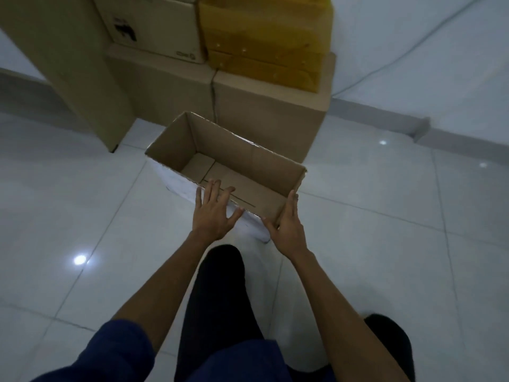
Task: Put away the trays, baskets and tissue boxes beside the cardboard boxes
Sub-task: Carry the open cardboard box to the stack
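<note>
An open-topped cardboard box (248, 166), white outside and brown inside, sits tilted across the tiled floor in front of me with nothing in it. My left hand (213, 213) lies flat against its near long wall, fingers spread and reaching over the rim. My right hand (287, 224) clasps the near right corner, thumb on the near rim and fingers along the end wall. No tray, basket or tissue box is in view.
Just behind the open box stand large brown cardboard boxes (270, 117). On them rest yellow boxes (264, 37) and a pale printed carton (154, 26). A tall cardboard panel (63, 64) stands to the left. My dark trouser leg (220, 299) is below the hands.
</note>
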